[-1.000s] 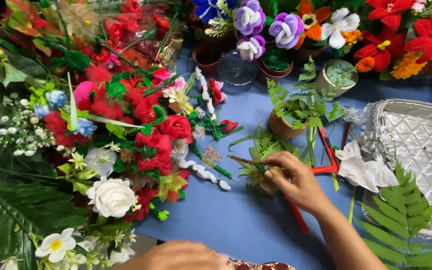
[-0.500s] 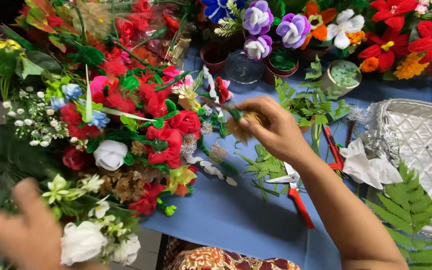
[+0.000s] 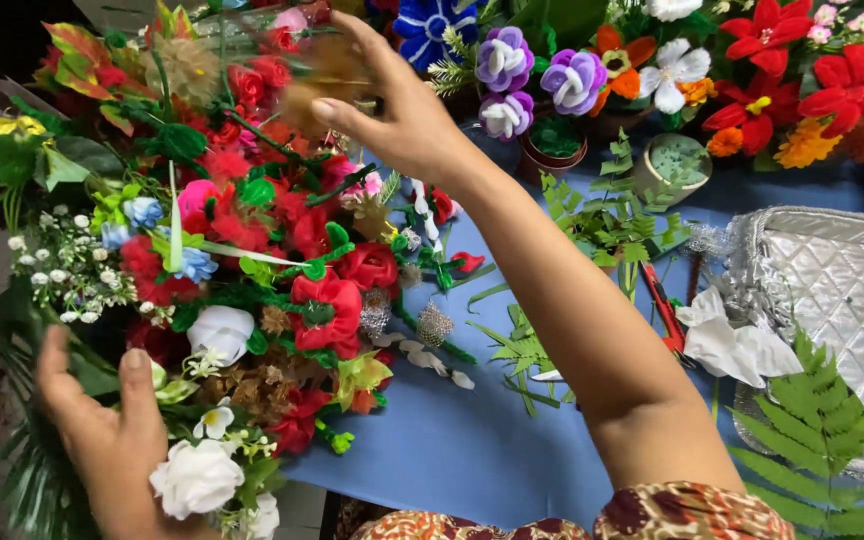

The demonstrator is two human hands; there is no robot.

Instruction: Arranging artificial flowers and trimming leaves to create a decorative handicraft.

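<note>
Since the earlier frame the right hand (image 3: pixel 392 115) has risen from over the blue desk (image 3: pixel 472 450) to the top of the big bouquet (image 3: pixel 252 270), arm stretched out, fingers pinched on a blurred brownish dried sprig (image 3: pixel 317 85) above the red flowers. The left hand (image 3: pixel 112 440) has moved in from the lower edge; it now cups the bouquet's near side beside a white rose (image 3: pixel 195 478), fingers spread.

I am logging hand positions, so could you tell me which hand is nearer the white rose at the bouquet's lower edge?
Left. The left hand is just beside the white rose; the right hand is far above it.
</note>
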